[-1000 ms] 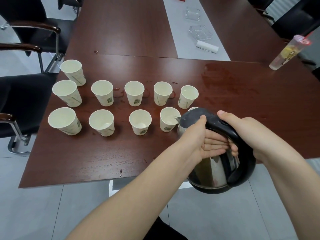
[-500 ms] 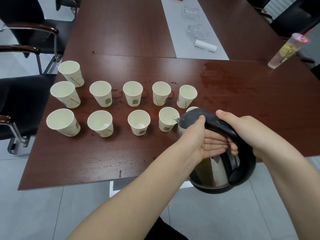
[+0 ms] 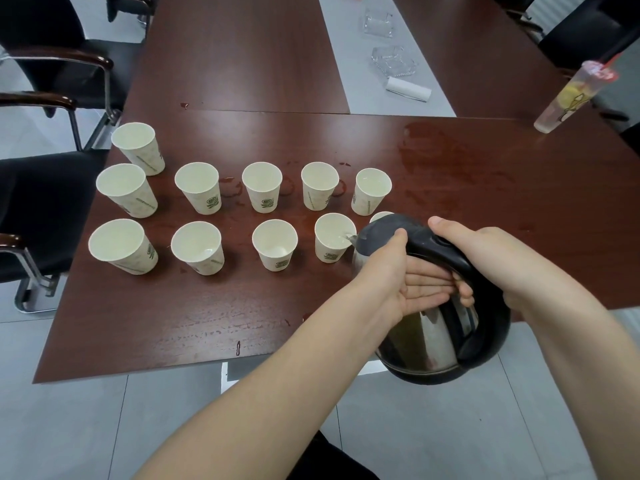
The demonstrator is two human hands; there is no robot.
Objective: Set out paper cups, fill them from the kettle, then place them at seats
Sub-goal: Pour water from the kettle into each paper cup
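While right hand (image 3: 485, 258) grips tilted kettle (image 3: 427, 337) handle, left hand (image 3: 394, 275) presses flat, fingers straight, against body.

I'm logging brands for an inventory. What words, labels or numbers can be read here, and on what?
No text is legible anywhere.
paper cups: a green emblem and a line of small print on the sides, too small and blurred to read.
plastic drink cup: a yellow picture, no letters readable.
kettle: no label shows.
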